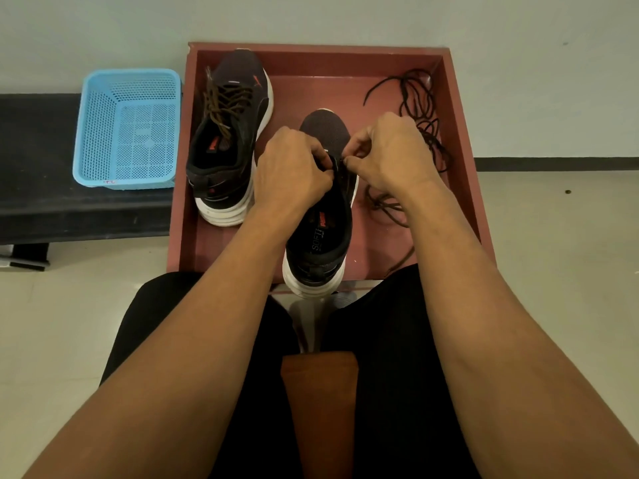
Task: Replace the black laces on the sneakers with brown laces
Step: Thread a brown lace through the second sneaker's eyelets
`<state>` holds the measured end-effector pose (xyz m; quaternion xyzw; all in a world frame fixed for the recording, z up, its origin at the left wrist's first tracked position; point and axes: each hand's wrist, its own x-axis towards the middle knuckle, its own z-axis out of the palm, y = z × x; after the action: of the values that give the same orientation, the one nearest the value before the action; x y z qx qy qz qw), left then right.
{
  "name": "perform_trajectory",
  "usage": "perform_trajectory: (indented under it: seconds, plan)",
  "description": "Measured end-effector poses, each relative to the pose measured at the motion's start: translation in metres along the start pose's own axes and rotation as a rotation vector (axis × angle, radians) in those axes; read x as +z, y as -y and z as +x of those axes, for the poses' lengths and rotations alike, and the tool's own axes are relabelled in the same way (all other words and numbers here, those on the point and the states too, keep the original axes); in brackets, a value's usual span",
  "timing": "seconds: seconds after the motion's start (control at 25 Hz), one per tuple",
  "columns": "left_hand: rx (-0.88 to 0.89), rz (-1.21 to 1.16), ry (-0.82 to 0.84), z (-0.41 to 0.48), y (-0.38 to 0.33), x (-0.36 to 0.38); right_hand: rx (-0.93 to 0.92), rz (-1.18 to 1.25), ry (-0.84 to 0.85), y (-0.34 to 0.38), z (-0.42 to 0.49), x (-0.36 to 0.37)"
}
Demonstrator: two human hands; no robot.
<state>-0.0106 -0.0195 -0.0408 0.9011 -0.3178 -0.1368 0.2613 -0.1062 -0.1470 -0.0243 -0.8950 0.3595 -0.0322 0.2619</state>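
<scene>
The fingers meet over the eyelet row of the unlaced sneaker (328, 216), and they hide most of it. The left hand (294, 167) has its fingers curled down on the sneaker's upper, gripping the edge by the tongue. The right hand (389, 150) pinches thumb and forefinger together on something small and dark at an eyelet. It is probably the tip of the loose brown lace (383, 205), though the spot is too small to make out. That lace runs out from under the right wrist, behind and to the right of the fingers, and its near end is cut off by the knee.

Left of the fingers stands the other sneaker (228, 140), already threaded with brown laces (224, 102). Beyond the right fingers lie the black laces (420, 105) in a loose tangle.

Everything sits in a red-brown tray (311, 63) on a pale tiled floor (553, 236) against a pale wall (345, 19). Far left of the fingers, a blue plastic basket (128, 129) rests on a black bench (41, 202).
</scene>
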Motion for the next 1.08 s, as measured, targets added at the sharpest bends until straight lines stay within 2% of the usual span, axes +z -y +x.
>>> perform_trajectory:
  seconds: [0.28,0.48,0.8,0.96,1.08]
  plan:
    - [-0.048,-0.043,-0.058,0.0,-0.001,0.005,0.007,0.034,0.006,0.0,-0.001,0.0]
    - [-0.014,-0.091,-0.122,0.004,0.002,0.011,0.09,0.065,-0.069,0.006,0.003,0.005]
    - [-0.014,-0.099,-0.174,0.003,0.003,0.012,0.11,0.065,-0.025,0.009,0.003,0.007]
    - [-0.023,-0.098,-0.169,0.003,0.002,0.012,0.021,-0.093,0.13,0.015,-0.007,-0.001]
    - [-0.019,-0.078,-0.16,0.004,0.004,0.014,0.046,-0.053,0.289,0.014,-0.009,-0.008]
